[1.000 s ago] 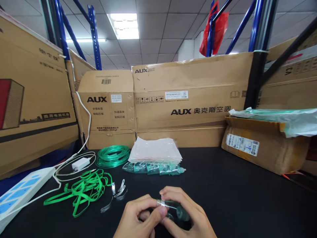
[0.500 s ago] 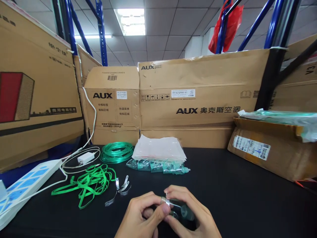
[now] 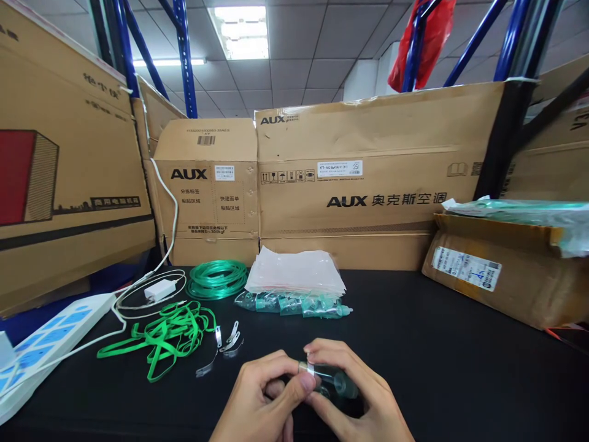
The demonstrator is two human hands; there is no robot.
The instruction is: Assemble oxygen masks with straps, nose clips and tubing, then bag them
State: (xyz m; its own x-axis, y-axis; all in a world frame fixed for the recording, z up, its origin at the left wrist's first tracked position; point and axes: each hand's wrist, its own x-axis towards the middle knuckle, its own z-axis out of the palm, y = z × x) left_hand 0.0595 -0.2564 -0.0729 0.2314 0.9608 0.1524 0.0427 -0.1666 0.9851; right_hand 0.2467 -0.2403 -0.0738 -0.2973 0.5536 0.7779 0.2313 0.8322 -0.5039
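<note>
Low in the middle of the head view, a clear, green-tinted plastic mask (image 3: 341,384) with a round tube-like end is held between my two hands. My left hand (image 3: 264,399) pinches its left edge between thumb and index finger, at a small silvery metal strip (image 3: 310,368). From the right, my right hand (image 3: 361,393) curls around the mask, fingers over the top and thumb below. Much of the mask is hidden by the fingers. Several loose metal strips (image 3: 230,341) lie left of my hands, beside a tangle of green elastic band (image 3: 172,334).
Behind my hands, a stack of white sheets (image 3: 294,272) rests by bagged greenish plastic parts (image 3: 294,304). Coiled green tubing (image 3: 217,279) and a white adapter (image 3: 160,290) lie left, near a power strip (image 3: 55,344). An opened carton (image 3: 488,276) stands right; large boxes (image 3: 368,178) wall the back.
The camera view has shifted slightly, so the background sits a little higher. Both hands keep nearly the same grip on the mask and its metal strip.
</note>
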